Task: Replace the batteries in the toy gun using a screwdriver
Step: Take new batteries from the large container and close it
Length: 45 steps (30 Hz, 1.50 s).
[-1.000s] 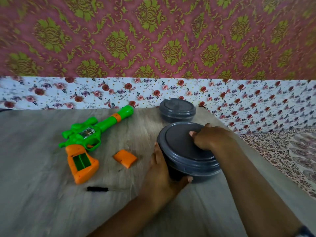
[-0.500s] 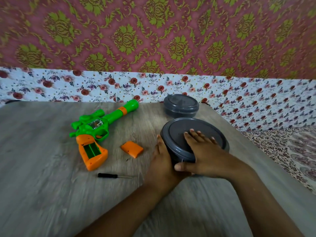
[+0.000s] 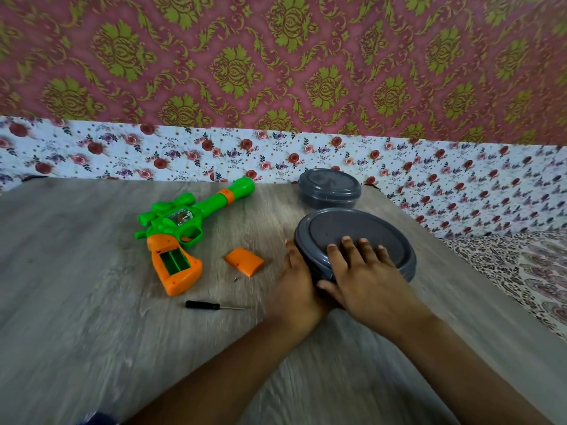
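Your two forearms come in from the near edge of the wood-grain table (image 3: pixel 92 332) and meet at the nearer grey container (image 3: pixel 368 231), which sits right of centre. Your left hand (image 3: pixel 299 289) cups that container's near-left side wall, thumb up along the rim; its other fingers are hidden behind the tub, so you cannot tell how far they wrap. Your right hand (image 3: pixel 365 277) lies flat on the lid, its fingers (image 3: pixel 349 250) straight and slightly spread, pointing away from you, with the thumb reaching left over the near rim, touching or just beside your left hand. To the left of your hands, near you, the small black-handled screwdriver (image 3: pixel 204 305) lies flat on the table, its thin shaft pointing right, apart from everything else. A little farther off is the loose orange battery cover (image 3: pixel 244 261), lying by itself between the gun and the container, with a tiny dark speck, possibly a screw, just near it on the table. Left of the cover lies the toy gun (image 3: pixel 184 228) on its side, orange grip toward you with the battery bay open and showing green inside, green barrel angled to the far right. Farthest out, just behind the nearer container, stands a smaller grey lidded container (image 3: pixel 329 187) at the table's far edge, against the floral cloth (image 3: pixel 122 151).
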Motion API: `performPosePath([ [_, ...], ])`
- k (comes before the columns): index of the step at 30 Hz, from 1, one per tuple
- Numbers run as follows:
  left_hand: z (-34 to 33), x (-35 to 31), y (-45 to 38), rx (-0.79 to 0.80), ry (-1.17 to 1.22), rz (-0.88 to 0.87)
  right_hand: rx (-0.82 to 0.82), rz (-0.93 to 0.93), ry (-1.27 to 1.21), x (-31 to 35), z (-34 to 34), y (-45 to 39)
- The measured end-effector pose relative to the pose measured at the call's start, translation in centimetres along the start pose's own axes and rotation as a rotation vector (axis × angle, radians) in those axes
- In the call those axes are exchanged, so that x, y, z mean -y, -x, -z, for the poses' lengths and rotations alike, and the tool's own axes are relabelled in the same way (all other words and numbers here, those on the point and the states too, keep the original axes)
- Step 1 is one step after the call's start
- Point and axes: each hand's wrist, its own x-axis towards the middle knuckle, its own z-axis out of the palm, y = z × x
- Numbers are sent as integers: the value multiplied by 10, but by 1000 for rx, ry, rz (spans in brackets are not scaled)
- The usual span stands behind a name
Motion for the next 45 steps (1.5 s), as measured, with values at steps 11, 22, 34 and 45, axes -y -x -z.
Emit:
performPosePath([
  [11,-2,2,-3,-8,38,11,63,-14,-128,-6,5,-10],
  [22,0,-1,2,39,-7,47,-229,24,-38,-18,16,-12],
  [34,3,-5,3,84,-59,49,-133,-104,-155,-70,24,-35],
  [45,4,-10,-1,168,-178,131,-22,-138,-263,-83,13,-56],
])
